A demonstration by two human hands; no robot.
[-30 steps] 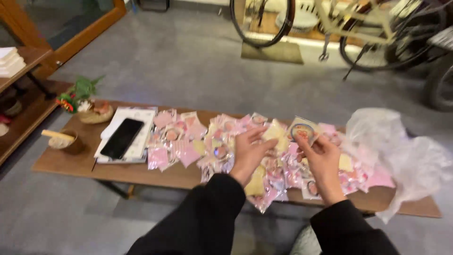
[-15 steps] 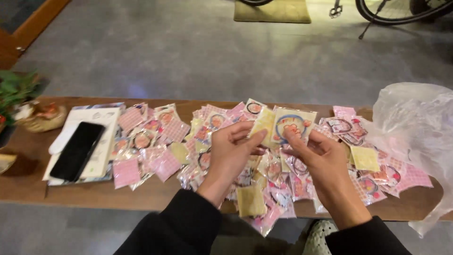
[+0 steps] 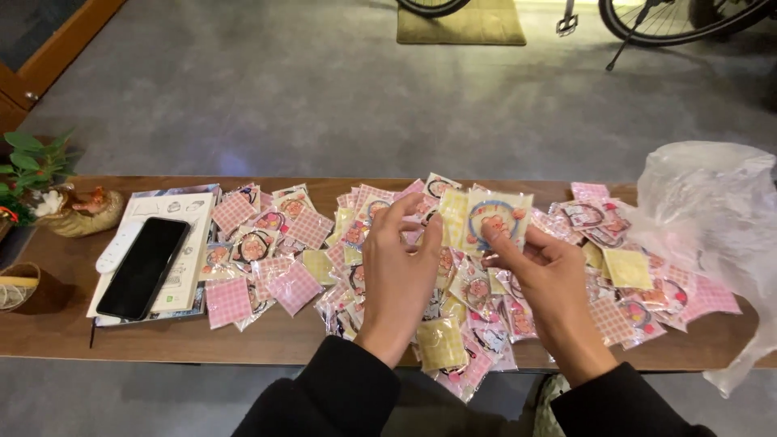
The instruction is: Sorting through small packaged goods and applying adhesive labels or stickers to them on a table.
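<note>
My right hand (image 3: 544, 275) pinches a small clear packet (image 3: 495, 217) with a round pink-and-blue trinket inside, held just above the table. My left hand (image 3: 398, 271) hovers beside it, fingers bent, fingertips close to the packet's left edge; whether they touch it I cannot tell. Under both hands lies a wide spread of small packets (image 3: 307, 243): pink checked ones, pale yellow ones and clear ones with round trinkets. They cover the middle of the long wooden table (image 3: 267, 338).
A black phone (image 3: 144, 266) lies on a white booklet (image 3: 180, 243) at the left, by a white remote. A small plant and a shell-shaped dish (image 3: 81, 212) stand at the far left. A crumpled clear plastic bag (image 3: 712, 235) sits at the right. Bicycle wheels stand beyond.
The view has dropped closer to the table. My right hand has kept the packet raised, and my left hand has stayed next to it with little movement.
</note>
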